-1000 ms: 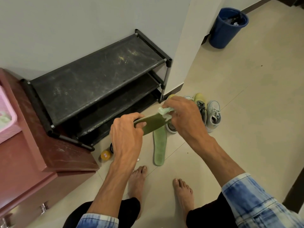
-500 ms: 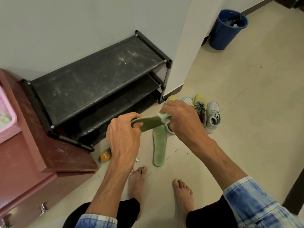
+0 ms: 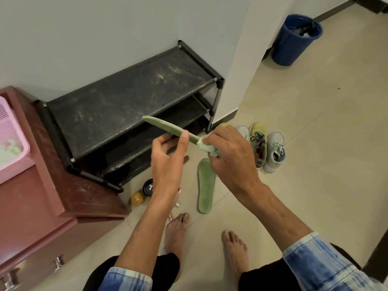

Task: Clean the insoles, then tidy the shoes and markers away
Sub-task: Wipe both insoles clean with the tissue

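Pale beige tiled floor [image 3: 315, 164] meets a grey wall. Beyond the hands stands a dusty black three-tier shoe rack [image 3: 126, 101], with a maroon wooden cabinet [image 3: 42, 206] to their left. A blue plastic bin [image 3: 294, 43] sits far beyond the right hand.

The left hand [image 3: 168, 158] grips a green foam insole [image 3: 163, 125], thumb on its upper face and fingers curled beneath. The right hand [image 3: 228, 158] is closed round a pale green cloth [image 3: 207, 147], which is pressed on the insole's near end. The insole is seen edge-on, its long axis running from the right hand up and leftward over the rack.

A second green insole [image 3: 206, 185] lies flat on the floor below the right hand, lengthwise toward the person. Yellow and mint sneakers [image 3: 260, 143] stand just right of that hand.
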